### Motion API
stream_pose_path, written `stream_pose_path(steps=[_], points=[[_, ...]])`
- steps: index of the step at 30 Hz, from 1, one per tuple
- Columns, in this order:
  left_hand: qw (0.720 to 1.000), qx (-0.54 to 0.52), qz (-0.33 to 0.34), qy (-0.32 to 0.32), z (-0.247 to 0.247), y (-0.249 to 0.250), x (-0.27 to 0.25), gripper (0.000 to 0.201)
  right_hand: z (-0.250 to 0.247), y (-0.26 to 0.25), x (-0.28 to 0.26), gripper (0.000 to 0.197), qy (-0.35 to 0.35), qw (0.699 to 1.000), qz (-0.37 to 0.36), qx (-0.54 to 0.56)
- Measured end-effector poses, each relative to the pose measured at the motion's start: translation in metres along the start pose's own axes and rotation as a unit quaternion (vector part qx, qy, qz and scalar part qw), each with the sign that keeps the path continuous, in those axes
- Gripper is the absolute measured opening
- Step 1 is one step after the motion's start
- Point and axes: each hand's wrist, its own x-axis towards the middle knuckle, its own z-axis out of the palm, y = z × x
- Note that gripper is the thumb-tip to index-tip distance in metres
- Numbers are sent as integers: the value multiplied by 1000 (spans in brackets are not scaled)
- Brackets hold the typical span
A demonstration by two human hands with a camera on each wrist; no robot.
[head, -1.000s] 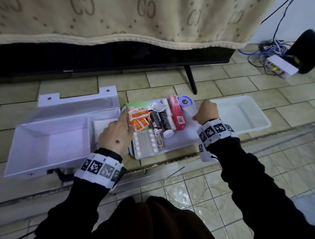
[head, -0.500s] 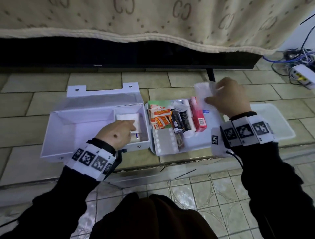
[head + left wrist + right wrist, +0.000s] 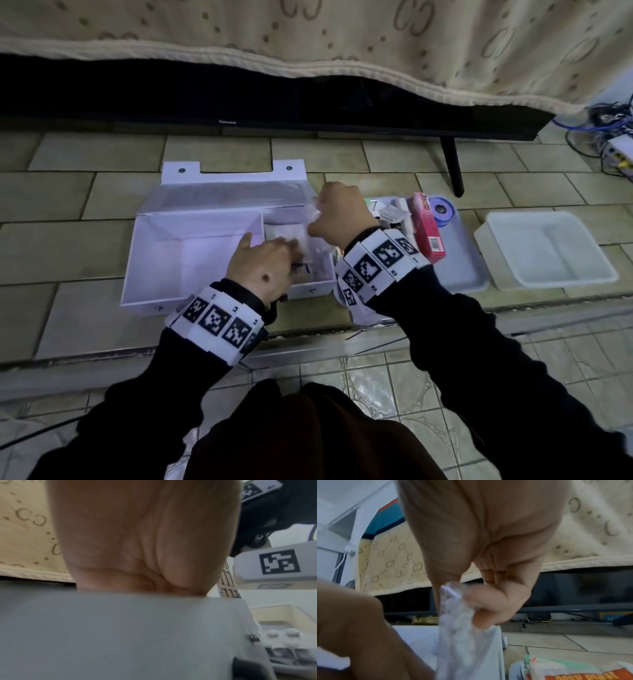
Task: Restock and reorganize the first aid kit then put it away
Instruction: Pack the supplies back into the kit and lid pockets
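The white first aid kit box (image 3: 191, 260) lies open on the tiled floor, its lid (image 3: 233, 185) folded back. My left hand (image 3: 287, 250) reaches into the box's small right compartment and rests with straightish fingers on a white packet (image 3: 284, 231) there. In the left wrist view the box wall (image 3: 120, 628) hides those fingers. My right hand (image 3: 317, 219) hovers just above the same compartment and pinches a crumpled clear plastic bag (image 3: 458, 615) between thumb and fingers. The bag (image 3: 313, 214) hangs down into the compartment beside my left hand (image 3: 359, 628).
Right of the box a grey tray (image 3: 462, 274) carries a pink carton (image 3: 428, 226), a blue tape roll (image 3: 442, 209), an orange packet (image 3: 573, 674) and a blister pack (image 3: 281, 634). An empty white tub (image 3: 544, 250) stands further right. A cloth-draped TV (image 3: 274, 99) stands behind; cables (image 3: 609, 130) lie far right.
My right hand has carried the clear bag left from above the tray to over the box's right compartment. My left hand has stayed in that compartment.
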Motion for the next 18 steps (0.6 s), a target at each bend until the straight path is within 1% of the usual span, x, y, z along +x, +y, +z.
stream_pose_path(steps=[3,6,9,14,16,18], points=[[1000,13,9,1,-1,0,-1,32,6,-1,1,23,-14,999,19,-40],[999,33,10,-4,-2,1,-4,33,9,-5,0,30,-10,998,30,-54],[999,53,11,-5,-4,2,-6,35,11,-7,2,31,-7,997,35,-68],[998,62,0,-5,-1,3,-4,33,12,-11,5,43,-8,995,52,-85],[999,50,-10,0,0,2,-3,35,11,-10,9,52,-15,995,69,-65],[999,43,-11,1,-3,3,-5,36,10,-7,12,56,-23,995,87,-48]])
